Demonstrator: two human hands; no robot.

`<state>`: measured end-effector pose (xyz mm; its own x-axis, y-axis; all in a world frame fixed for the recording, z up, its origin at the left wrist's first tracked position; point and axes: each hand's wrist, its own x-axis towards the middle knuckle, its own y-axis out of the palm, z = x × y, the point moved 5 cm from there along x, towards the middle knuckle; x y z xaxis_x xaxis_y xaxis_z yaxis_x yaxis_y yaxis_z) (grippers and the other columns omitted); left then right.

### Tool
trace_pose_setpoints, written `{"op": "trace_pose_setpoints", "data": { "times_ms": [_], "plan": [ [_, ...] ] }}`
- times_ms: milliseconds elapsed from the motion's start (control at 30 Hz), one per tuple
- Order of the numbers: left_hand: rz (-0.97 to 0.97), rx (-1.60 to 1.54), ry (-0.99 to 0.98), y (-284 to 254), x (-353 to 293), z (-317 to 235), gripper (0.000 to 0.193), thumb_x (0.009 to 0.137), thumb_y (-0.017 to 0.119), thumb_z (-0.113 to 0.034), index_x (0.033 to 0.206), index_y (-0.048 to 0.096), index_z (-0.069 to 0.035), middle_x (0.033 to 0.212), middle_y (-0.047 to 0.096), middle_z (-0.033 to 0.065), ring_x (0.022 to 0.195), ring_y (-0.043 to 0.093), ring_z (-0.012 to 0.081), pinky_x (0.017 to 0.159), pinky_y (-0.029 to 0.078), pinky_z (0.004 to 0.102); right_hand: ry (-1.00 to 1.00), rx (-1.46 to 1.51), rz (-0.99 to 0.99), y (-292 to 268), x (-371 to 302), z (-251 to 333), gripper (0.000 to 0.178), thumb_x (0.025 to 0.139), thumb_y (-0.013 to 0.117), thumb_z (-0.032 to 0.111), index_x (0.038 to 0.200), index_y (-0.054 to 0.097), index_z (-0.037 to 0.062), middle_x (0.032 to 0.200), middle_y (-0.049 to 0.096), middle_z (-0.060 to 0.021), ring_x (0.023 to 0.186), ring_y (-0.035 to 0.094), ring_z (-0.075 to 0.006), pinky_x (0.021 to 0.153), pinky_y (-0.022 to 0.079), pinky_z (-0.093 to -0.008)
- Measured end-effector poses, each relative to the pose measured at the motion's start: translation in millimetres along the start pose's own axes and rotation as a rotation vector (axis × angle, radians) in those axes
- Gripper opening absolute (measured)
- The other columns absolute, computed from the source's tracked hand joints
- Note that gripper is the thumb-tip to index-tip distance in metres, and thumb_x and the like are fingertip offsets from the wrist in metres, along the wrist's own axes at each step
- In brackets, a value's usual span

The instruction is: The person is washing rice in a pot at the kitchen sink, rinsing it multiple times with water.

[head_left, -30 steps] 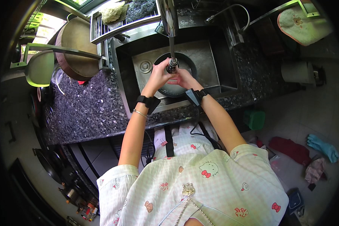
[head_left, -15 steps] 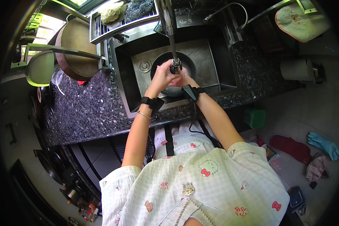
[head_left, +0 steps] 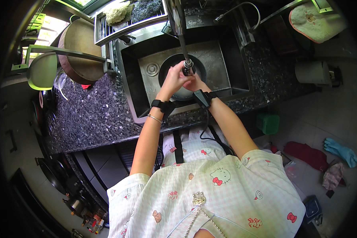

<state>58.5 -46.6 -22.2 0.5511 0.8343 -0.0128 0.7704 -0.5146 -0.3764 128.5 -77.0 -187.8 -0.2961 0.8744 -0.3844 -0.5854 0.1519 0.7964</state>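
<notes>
Surrounding all: one speckled dark stone worktop (head_left: 95,115). One rectangular steel sink (head_left: 219,59), inset. One round dark pot (head_left: 202,71), inside it. Two bare hands, together above: left hand (head_left: 174,79) curled at the nozzle, right hand (head_left: 195,84) below; grip untellable. One black-and-silver cylindrical tap nozzle (head_left: 188,68), over the pot, long axis continuing its spout, pointing down.

The left head-worn fisheye camera looks steeply downward from above the wearer's pale checked, printed fabric shirt (head_left: 234,198), which fills the lower foreground at closest range. The bare left hand (head_left: 173,81) and bare right hand (head_left: 194,84) lie farther off, framed against the rectangular dark metal sink (head_left: 217,59) at upper centre. Straight edges bend toward the rim.
</notes>
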Motion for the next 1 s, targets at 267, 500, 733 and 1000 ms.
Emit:
{"op": "trace_pose_setpoints", "data": {
  "times_ms": [267, 500, 733, 1000],
  "plan": [
    [-0.054, 0.027, 0.051, -7.1, -13.4, 4.8, 0.036, 0.066, 0.070, -0.002, 0.099, 0.057, -0.003, 0.083, 0.063, 0.0064, 0.078, 0.058, 0.0122, 0.074, 0.046, 0.0272, 0.204, 0.183, -0.119, -3.5, 2.0, -12.2, 0.042, 0.087, 0.046, 0.039, 0.110, 0.052, 0.0042, 0.112, 0.055, -0.0156, 0.106, 0.052, -0.0284, 0.091, 0.042, -0.0440],
    [-0.094, 0.150, 0.105, -34.0, 0.7, 20.9, 0.024, 0.065, 0.066, 0.003, 0.087, 0.057, -0.002, 0.077, 0.063, 0.0068, 0.075, 0.062, 0.0178, 0.071, 0.047, 0.0287, 0.335, 0.300, -0.363, 4.9, -3.1, -14.8, 0.045, 0.092, 0.028, 0.029, 0.114, 0.048, -0.0053, 0.116, 0.051, -0.0222, 0.106, 0.051, -0.0369, 0.093, 0.040, -0.0471],
    [-0.012, -0.046, 0.116, 2.4, 5.5, -11.5, 0.042, 0.061, 0.073, -0.007, 0.099, 0.056, -0.002, 0.084, 0.062, 0.0132, 0.076, 0.059, 0.0275, 0.073, 0.046, 0.0314, 0.122, -0.106, -0.094, -33.9, 9.3, -14.6, 0.041, 0.088, 0.040, 0.040, 0.104, 0.052, 0.0039, 0.103, 0.056, -0.0150, 0.106, 0.053, -0.0325, 0.090, 0.043, -0.0455],
    [-0.082, 0.134, 0.106, -22.0, -0.8, 8.0, 0.036, 0.064, 0.073, -0.006, 0.096, 0.056, -0.002, 0.086, 0.062, 0.0102, 0.078, 0.057, 0.0205, 0.075, 0.045, 0.0312, 0.346, -2.273, 0.259, 45.8, -13.5, -4.6, 0.042, 0.083, 0.051, 0.023, 0.120, 0.050, 0.0037, 0.132, 0.043, -0.0149, 0.127, 0.032, -0.0327, 0.100, 0.017, -0.0631]
  ]
}}
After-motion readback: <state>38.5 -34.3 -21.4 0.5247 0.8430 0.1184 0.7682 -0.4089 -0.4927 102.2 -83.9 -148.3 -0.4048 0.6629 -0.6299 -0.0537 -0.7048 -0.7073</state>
